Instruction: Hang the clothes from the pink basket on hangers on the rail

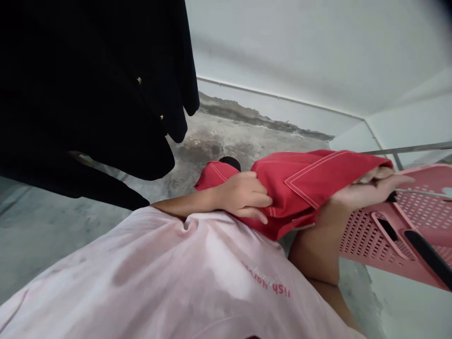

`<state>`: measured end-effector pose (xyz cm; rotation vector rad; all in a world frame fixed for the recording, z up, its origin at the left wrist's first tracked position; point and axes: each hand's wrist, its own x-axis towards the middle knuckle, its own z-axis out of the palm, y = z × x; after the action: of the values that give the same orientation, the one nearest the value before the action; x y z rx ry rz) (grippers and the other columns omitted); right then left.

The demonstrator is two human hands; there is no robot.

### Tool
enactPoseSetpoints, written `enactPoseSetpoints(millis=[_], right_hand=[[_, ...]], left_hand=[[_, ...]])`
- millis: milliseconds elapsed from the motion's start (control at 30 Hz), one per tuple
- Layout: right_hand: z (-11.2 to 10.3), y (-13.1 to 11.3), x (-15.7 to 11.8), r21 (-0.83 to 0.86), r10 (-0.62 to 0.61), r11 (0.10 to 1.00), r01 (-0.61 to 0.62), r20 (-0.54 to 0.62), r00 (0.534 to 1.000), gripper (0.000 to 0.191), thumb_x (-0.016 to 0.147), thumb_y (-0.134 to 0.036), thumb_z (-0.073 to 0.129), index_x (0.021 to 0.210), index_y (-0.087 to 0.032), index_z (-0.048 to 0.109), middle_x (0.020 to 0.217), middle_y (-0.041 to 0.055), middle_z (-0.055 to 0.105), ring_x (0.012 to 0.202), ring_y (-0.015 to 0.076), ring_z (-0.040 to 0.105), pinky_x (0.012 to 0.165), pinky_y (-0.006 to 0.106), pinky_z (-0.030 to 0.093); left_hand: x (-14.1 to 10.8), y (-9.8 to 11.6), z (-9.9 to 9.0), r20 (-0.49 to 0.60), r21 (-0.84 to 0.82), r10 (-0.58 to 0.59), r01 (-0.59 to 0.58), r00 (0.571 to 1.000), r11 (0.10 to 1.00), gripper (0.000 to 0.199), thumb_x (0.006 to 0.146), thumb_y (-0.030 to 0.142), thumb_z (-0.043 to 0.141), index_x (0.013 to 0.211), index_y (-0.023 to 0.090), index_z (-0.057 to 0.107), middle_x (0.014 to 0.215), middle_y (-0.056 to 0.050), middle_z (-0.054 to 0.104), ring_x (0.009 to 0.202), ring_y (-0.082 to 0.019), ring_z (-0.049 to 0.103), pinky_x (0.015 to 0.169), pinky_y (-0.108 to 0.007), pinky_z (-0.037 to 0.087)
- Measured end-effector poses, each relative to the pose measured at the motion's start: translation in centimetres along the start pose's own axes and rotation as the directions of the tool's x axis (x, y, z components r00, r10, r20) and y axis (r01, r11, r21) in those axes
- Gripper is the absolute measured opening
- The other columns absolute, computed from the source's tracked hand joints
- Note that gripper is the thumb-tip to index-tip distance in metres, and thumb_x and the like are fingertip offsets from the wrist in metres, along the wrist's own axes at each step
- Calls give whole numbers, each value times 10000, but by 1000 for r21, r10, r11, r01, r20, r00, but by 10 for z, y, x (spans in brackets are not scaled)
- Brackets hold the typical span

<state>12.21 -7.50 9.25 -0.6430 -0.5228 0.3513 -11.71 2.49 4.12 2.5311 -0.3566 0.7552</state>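
Gripping the red garment (275, 172) with curled fingers, the left hand (243, 195) lay near the middle of the person's body. The right hand (365, 190) was partly open with its palm turned up, at the garment's far end; cloth covered some of its fingers (whether they pinched the fabric, I could not tell). The garment stretched between both hands in front of the person, its white stitching forming an angled line near the right wrist. A black rounded piece (230, 163) showed just beyond the left hand.

Below was the person's pale shirt (169, 268), with red lettering. Just beside the right hand stood a pink perforated basket (360, 235) with a black strip (425, 254) on its side, and a metal bar (431, 147) ran above it. To the left hung dark clothing (106, 94) with small gold-coloured spots. Farther out were a stained grey floor (70, 235) and a white wall (300, 47).
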Motion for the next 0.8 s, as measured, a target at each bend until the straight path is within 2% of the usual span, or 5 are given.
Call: enactPoseSetpoints(millis=[167, 400, 500, 667, 800], right_hand=[[6, -15, -5, 99, -88, 988, 115, -241, 967, 608, 1048, -386, 44, 534, -176, 292, 507, -38, 133, 374, 25, 256, 417, 132, 235], [13, -51, -14, 825, 173, 553, 113, -246, 954, 593, 986, -444, 371, 468, -186, 246, 478, -27, 158, 383, 24, 108, 453, 163, 84], [17, -65, -14, 920, 161, 345, 188, -256, 953, 564, 935, -402, 529, 489, -162, 282, 481, -46, 170, 403, 18, 85, 463, 145, 37], [22, -57, -23, 822, 70, 520, 233, -313, 947, 563, 984, -499, 407, 540, -184, 260, 504, -44, 155, 411, 74, 112, 402, 206, 73], [25, -25, -35, 479, 62, 876, 58, -231, 971, 579, 1043, -475, 166, 542, -189, 223, 484, -40, 140, 387, 75, 145, 372, 211, 162]], left_hand=[[-3, -16, 13, 154, 246, -577, 534, 802, 808, 464, 939, 414, 551, 1361, 223, 559, 1203, -128, 675, 1009, -243, 658, 813, -329, 435], [-12, -26, 1, -107, 20, -501, 506, 859, 863, 242, 904, 396, 616, 1048, 239, 732, 951, -15, 754, 853, -158, 677, 783, -276, 417], [-14, -37, -10, -352, 21, -539, 582, 765, 813, 202, 919, 361, 592, 870, 218, 726, 816, -4, 717, 773, -149, 638, 803, -303, 411], [-13, -61, -31, -653, -64, -531, 659, 540, 749, 194, 869, 374, 644, 955, 202, 673, 821, -23, 615, 853, -183, 578, 846, -330, 444], [8, -47, -33, -343, -333, -572, 473, 745, 816, 304, 892, 438, 589, 1046, 186, 661, 940, -45, 634, 852, -157, 583, 782, -282, 468]])
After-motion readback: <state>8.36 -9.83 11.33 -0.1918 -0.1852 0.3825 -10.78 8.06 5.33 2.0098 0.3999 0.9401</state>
